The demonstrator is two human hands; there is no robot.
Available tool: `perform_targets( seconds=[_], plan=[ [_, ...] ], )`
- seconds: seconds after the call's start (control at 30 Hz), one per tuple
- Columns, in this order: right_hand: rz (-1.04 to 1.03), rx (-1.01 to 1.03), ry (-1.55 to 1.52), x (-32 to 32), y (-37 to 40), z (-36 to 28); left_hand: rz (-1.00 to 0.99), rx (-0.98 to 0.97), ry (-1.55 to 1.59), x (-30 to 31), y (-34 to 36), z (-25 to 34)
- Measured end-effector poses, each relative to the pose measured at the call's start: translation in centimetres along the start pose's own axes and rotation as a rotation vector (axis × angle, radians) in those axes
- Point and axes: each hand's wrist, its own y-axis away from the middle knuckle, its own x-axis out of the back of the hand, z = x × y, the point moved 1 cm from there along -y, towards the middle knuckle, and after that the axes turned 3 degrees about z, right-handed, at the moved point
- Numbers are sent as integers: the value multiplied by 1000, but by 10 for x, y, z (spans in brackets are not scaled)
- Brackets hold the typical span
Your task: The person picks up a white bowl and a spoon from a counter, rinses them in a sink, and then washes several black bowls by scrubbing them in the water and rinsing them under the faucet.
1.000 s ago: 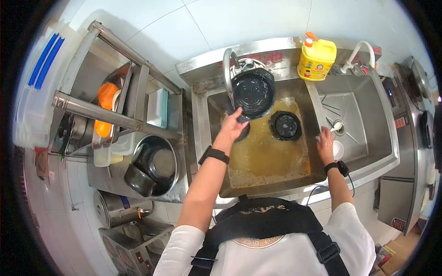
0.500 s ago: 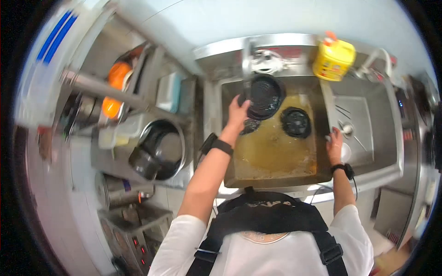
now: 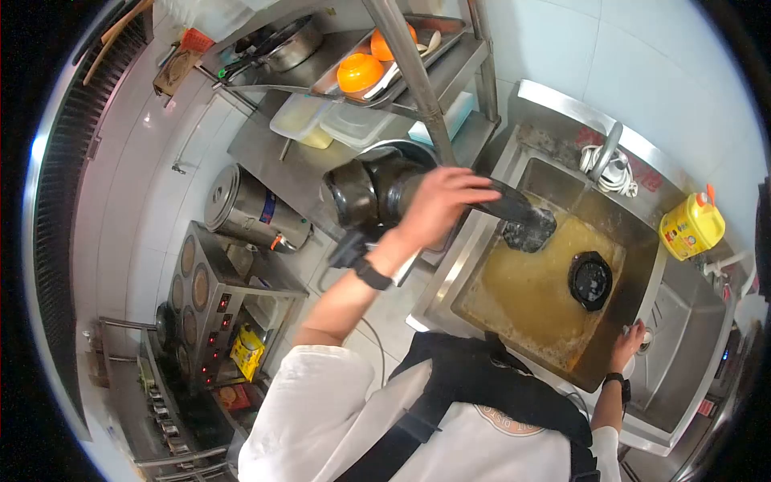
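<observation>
My left hand [image 3: 447, 207], blurred by motion, is closed on the edge of a black round plate [image 3: 507, 201], which is tilted and seen nearly edge-on at the sink's left side. Below it, a second black dish [image 3: 532, 231] sits in the murky brownish water of the sink basin [image 3: 514, 321]. Another black round plate [image 3: 590, 281] lies in the water toward the right. My right hand [image 3: 629, 347] rests on the divider between the two basins, fingers extended. Left of my left hand are dark, shiny vessels [image 3: 353, 193] beside a large round pot [image 3: 401, 147].
A yellow jug [image 3: 692, 226] stands on the sink's back ledge near a coiled white cord [image 3: 614, 173]. The shelf at left holds orange bowls [image 3: 360, 74] and a steel pan [image 3: 293, 48]. A lidded steel pot [image 3: 241, 205] and a cooker with red lights [image 3: 221, 321] stand farther left.
My view has turned left. My left hand has lifted the black plate from above the water and moved it left, tipping it. My right hand stays at the divider.
</observation>
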Motion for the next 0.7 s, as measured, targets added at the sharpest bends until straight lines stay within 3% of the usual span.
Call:
perform_targets(
  seconds=[0.23,0.57,0.6,0.67,0.7],
  plan=[
    [-15,-45,-45,9,-5,-17,-15,147,-338,66,14,-65],
    [27,-28,22,-16,2,3,-115,192,-339,21,30,-165],
    [-101,-162,40,-5,-15,-16,-120,185,-377,14,28,-166],
    [64,-56,-108,-13,-36,-43,-252,356,-521,4,25,-161],
    [-18,-135,-258,-42,-36,-32,-265,408,-548,0,20,-153]
  ],
)
